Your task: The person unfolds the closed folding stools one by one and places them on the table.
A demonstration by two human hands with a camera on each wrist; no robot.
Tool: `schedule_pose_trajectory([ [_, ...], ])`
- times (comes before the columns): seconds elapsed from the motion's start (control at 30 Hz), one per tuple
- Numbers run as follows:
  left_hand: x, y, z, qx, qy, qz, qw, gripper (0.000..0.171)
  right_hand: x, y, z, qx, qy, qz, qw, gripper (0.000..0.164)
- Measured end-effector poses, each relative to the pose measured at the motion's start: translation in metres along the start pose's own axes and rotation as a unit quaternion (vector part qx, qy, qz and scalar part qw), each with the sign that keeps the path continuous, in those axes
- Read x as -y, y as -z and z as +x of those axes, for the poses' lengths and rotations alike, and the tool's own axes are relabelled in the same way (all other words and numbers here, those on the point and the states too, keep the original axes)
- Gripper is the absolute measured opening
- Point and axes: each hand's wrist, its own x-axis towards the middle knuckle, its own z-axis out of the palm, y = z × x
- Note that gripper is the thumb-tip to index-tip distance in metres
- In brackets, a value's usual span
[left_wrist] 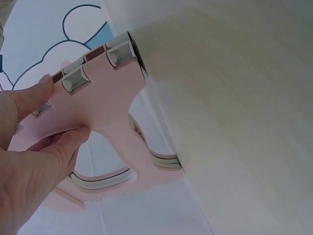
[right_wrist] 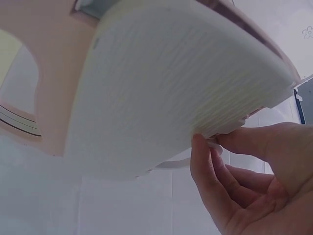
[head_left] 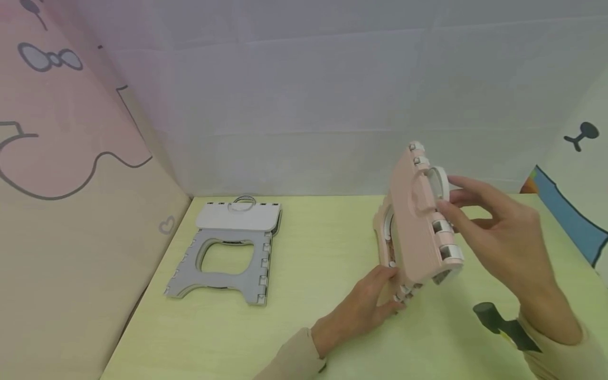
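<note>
A pink folding stool [head_left: 407, 232], partly folded, stands tilted on the right half of the table. My left hand [head_left: 356, 306] grips its leg frame low on the near side; in the left wrist view, the thumb and fingers of the left hand [left_wrist: 34, 161] hold the frame between the hinged edge and the cutout. My right hand [head_left: 505, 237] pinches the white carrying handle [head_left: 444, 184] at the edge of the seat. Up close in the right wrist view, the right hand [right_wrist: 254, 191] has thumb and fingertips at that edge, beside the seat's pale textured panel [right_wrist: 161, 88].
A grey folding stool [head_left: 233, 274] with a white seat part lies flat on the left of the yellow-green table [head_left: 313, 338]. A white sheet [head_left: 285, 95] rises behind, and a printed cloth wall [head_left: 71, 253] borders the left side.
</note>
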Motion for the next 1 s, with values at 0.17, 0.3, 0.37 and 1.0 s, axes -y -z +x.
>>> schedule_pose_trajectory([
  [0.17,0.0,0.0,0.001,0.002,-0.001,0.001,1.0,0.059,-0.001,-0.001,-0.001,0.006,0.01,-0.001,1.0,0.047],
  [0.3,-0.001,0.002,0.002,0.009,0.008,-0.01,0.9999,0.06,0.0,-0.003,-0.001,0.011,0.022,-0.006,1.0,0.047],
  [0.37,-0.001,0.002,0.002,0.01,0.007,-0.015,0.9998,0.061,0.0,-0.004,-0.001,0.013,0.026,-0.009,1.0,0.047],
  [1.0,0.003,0.003,0.001,0.013,0.008,-0.012,0.9998,0.058,0.004,-0.012,-0.001,0.035,0.03,0.003,0.999,0.041],
])
